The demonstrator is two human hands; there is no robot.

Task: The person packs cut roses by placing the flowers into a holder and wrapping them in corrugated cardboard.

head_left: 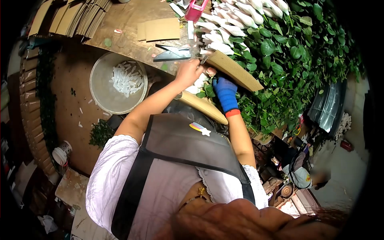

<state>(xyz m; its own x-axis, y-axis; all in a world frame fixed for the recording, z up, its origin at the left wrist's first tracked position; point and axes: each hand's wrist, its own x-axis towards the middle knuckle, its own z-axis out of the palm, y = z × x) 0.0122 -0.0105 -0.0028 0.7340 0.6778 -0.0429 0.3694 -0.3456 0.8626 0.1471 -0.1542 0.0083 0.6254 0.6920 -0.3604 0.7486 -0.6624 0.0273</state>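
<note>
My left hand [189, 75] is bare, with its fingers curled together beside a pale pink rose [211, 72]; what they pinch is hidden. In a blue knitted glove, my right hand [226, 94] closes round the leafy rose stems [209, 90] just below the blooms; its fingertips are partly hidden. A corrugated cardboard sheet [236, 71] stands tilted on the far side of the roses. Another folded piece of cardboard [204, 107] lies on the near side, against my apron [192, 140]. White blooms [196, 86] show between the two.
Netted rose heads [240, 18] and a large leafy heap [296, 52] fill the right. On the table [130, 20] are cardboard pieces [162, 30], a V-shaped dark tool [172, 53] and a pink container [195, 11]. A bucket [96, 82] holds white strips. A person [300, 174] is at lower right.
</note>
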